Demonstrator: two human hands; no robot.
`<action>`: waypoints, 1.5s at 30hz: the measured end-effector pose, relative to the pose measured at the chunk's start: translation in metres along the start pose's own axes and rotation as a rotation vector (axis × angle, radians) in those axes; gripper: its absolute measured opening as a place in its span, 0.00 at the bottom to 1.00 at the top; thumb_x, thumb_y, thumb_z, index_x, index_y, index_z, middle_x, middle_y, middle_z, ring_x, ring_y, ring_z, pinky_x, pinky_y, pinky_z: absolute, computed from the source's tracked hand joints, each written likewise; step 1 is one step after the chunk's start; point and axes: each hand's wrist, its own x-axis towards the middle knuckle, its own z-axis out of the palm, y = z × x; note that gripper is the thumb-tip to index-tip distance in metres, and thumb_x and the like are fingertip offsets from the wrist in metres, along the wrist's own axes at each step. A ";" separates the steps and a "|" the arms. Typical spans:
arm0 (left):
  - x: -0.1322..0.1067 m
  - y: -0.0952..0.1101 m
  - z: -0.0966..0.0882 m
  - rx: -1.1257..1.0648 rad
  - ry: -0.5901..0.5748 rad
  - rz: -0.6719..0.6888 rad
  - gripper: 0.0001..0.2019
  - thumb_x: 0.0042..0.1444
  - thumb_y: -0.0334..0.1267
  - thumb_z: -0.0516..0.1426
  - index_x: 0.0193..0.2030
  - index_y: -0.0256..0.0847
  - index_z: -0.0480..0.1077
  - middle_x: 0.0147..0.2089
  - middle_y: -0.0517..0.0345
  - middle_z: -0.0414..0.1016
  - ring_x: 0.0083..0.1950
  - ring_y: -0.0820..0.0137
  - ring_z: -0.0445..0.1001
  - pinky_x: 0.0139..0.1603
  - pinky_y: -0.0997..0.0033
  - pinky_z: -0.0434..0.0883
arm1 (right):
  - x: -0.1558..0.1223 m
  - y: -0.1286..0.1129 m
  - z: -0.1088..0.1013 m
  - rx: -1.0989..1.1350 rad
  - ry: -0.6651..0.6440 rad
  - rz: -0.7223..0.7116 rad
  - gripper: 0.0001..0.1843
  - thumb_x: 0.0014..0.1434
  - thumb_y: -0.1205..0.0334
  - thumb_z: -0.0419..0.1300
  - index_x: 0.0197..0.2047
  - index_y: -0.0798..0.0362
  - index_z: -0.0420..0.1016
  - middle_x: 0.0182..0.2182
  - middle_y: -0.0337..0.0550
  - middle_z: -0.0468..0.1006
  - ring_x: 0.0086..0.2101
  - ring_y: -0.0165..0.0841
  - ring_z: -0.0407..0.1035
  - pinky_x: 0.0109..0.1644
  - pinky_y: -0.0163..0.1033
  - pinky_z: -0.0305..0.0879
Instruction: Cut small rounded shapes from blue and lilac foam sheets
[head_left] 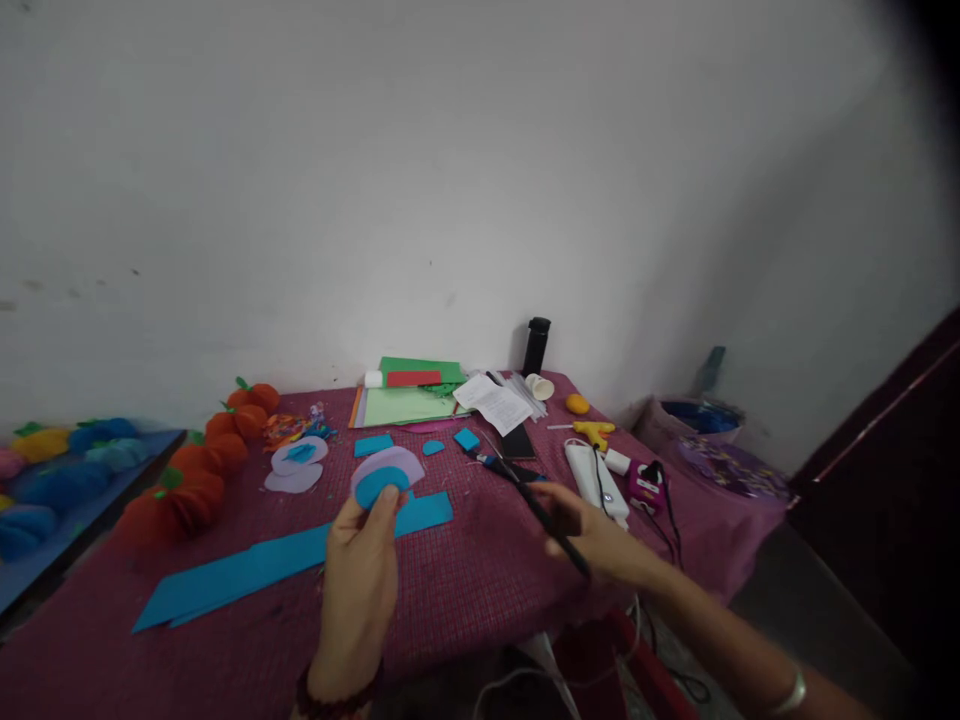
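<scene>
My left hand [361, 560] is closed on a small stack of cut paper rounds [386, 475], lilac behind and blue in front, held up above the table. My right hand [600, 540] is closed around a thin dark stick-like tool [536, 505] with a blue end, which points up and to the left toward the table's middle. A long blue paper strip [247, 572] lies on the magenta tablecloth [465, 590] just below the held rounds. More lilac and blue rounds [298, 462] lie to the left.
Orange paper pumpkins [202, 465] line the table's left side. Green and red sheets [412, 392], white papers, a black bottle [535, 346], a yellow glue gun [595, 432] and a white power strip [596, 480] sit further back and right. Blue paper shapes [52, 480] rest on a side surface.
</scene>
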 end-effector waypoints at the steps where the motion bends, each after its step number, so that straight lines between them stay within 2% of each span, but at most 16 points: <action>1: -0.001 0.000 0.005 -0.026 0.009 -0.008 0.08 0.45 0.38 0.66 0.26 0.42 0.71 0.27 0.65 0.74 0.31 0.73 0.71 0.36 0.72 0.70 | -0.001 -0.003 0.013 0.115 -0.017 -0.018 0.42 0.47 0.48 0.67 0.64 0.44 0.61 0.44 0.48 0.77 0.42 0.42 0.72 0.44 0.45 0.67; 4: -0.002 0.002 0.018 -0.087 0.020 -0.033 0.08 0.44 0.39 0.67 0.29 0.42 0.72 0.28 0.65 0.74 0.32 0.74 0.72 0.37 0.73 0.70 | 0.005 -0.008 0.055 0.371 -0.131 -0.130 0.51 0.44 0.37 0.68 0.67 0.43 0.57 0.45 0.50 0.76 0.45 0.45 0.71 0.50 0.49 0.63; 5: -0.002 0.002 0.021 -0.094 0.022 -0.041 0.09 0.44 0.39 0.67 0.30 0.42 0.72 0.29 0.66 0.74 0.32 0.75 0.71 0.36 0.74 0.70 | 0.009 -0.008 0.068 0.434 -0.163 -0.164 0.51 0.42 0.33 0.67 0.66 0.43 0.59 0.44 0.50 0.76 0.44 0.45 0.70 0.50 0.49 0.63; 7: -0.002 0.003 0.025 -0.090 0.033 -0.044 0.10 0.43 0.39 0.67 0.32 0.42 0.72 0.29 0.66 0.74 0.30 0.76 0.70 0.32 0.76 0.68 | 0.018 -0.008 0.091 0.531 -0.177 -0.231 0.48 0.42 0.33 0.66 0.64 0.41 0.63 0.41 0.48 0.75 0.41 0.43 0.70 0.48 0.48 0.62; 10: -0.003 0.003 0.028 -0.028 0.049 -0.007 0.10 0.45 0.41 0.66 0.32 0.43 0.71 0.28 0.67 0.73 0.27 0.75 0.68 0.28 0.76 0.67 | 0.028 -0.008 0.115 0.678 -0.175 -0.303 0.45 0.42 0.30 0.65 0.61 0.39 0.66 0.37 0.46 0.73 0.37 0.41 0.68 0.45 0.47 0.63; 13: -0.007 0.001 0.032 0.093 0.046 -0.010 0.10 0.45 0.42 0.65 0.30 0.43 0.69 0.25 0.66 0.70 0.23 0.75 0.65 0.23 0.74 0.65 | 0.033 -0.010 0.128 0.691 -0.154 -0.322 0.47 0.39 0.27 0.64 0.59 0.41 0.68 0.35 0.46 0.72 0.34 0.41 0.66 0.42 0.47 0.64; 17: -0.016 -0.002 0.039 0.094 0.045 -0.083 0.12 0.47 0.46 0.64 0.29 0.44 0.66 0.19 0.69 0.64 0.18 0.76 0.61 0.19 0.75 0.62 | 0.033 -0.014 0.136 0.656 -0.019 -0.281 0.49 0.35 0.26 0.65 0.59 0.40 0.69 0.39 0.47 0.73 0.37 0.44 0.68 0.42 0.47 0.66; 19: -0.019 -0.003 0.042 0.078 0.053 -0.094 0.13 0.47 0.46 0.64 0.29 0.43 0.66 0.19 0.71 0.63 0.17 0.78 0.59 0.18 0.76 0.61 | 0.031 -0.016 0.139 0.699 0.005 -0.291 0.50 0.36 0.27 0.65 0.59 0.41 0.69 0.43 0.48 0.74 0.40 0.44 0.68 0.44 0.46 0.66; 24: -0.023 -0.005 0.044 0.057 0.049 -0.074 0.14 0.47 0.46 0.66 0.30 0.41 0.67 0.20 0.71 0.65 0.16 0.80 0.59 0.19 0.79 0.60 | 0.027 -0.018 0.141 0.819 0.007 -0.364 0.44 0.43 0.33 0.67 0.60 0.45 0.70 0.50 0.49 0.74 0.46 0.43 0.69 0.52 0.44 0.64; 31: -0.022 -0.009 0.042 0.077 0.056 -0.027 0.14 0.48 0.45 0.66 0.28 0.40 0.67 0.21 0.70 0.66 0.19 0.80 0.60 0.22 0.80 0.63 | 0.030 -0.013 0.141 0.789 0.050 -0.354 0.41 0.45 0.37 0.68 0.59 0.46 0.71 0.51 0.48 0.75 0.51 0.43 0.68 0.56 0.45 0.62; 36: -0.020 -0.013 0.042 0.098 0.051 -0.011 0.14 0.48 0.45 0.66 0.28 0.40 0.67 0.23 0.69 0.67 0.21 0.80 0.61 0.23 0.80 0.63 | 0.029 -0.009 0.141 0.808 0.055 -0.347 0.41 0.45 0.37 0.68 0.59 0.45 0.70 0.55 0.49 0.74 0.54 0.44 0.66 0.59 0.45 0.60; 45: -0.025 -0.008 0.047 0.139 0.083 -0.032 0.15 0.46 0.46 0.66 0.27 0.39 0.67 0.22 0.69 0.67 0.21 0.79 0.61 0.23 0.80 0.64 | 0.027 -0.005 0.141 0.824 0.044 -0.363 0.38 0.47 0.41 0.69 0.59 0.42 0.70 0.54 0.47 0.74 0.52 0.41 0.68 0.58 0.44 0.60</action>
